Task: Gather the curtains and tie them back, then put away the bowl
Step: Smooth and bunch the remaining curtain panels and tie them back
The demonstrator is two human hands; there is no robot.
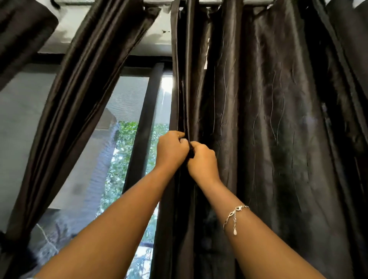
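Dark brown satin hangs in two panels from the rod [209, 2] overhead. The right curtain [258, 119] falls in loose folds across the right half of my view. Its leading edge runs straight down the middle, and both my hands meet on it. My left hand [172, 151] curls its fingers round that edge from the window side. My right hand [203, 161] grips the same fold just below, with its knuckles touching the left hand. A silver bracelet [235, 217] sits on my right forearm. The left curtain [79, 99] slants away to the left, well apart from the edge I hold. Between the two panels the window [127, 139] shows, its dark upright frame bar [145, 123] just beside my left hand. Green leaves and a wall lie beyond the glass.
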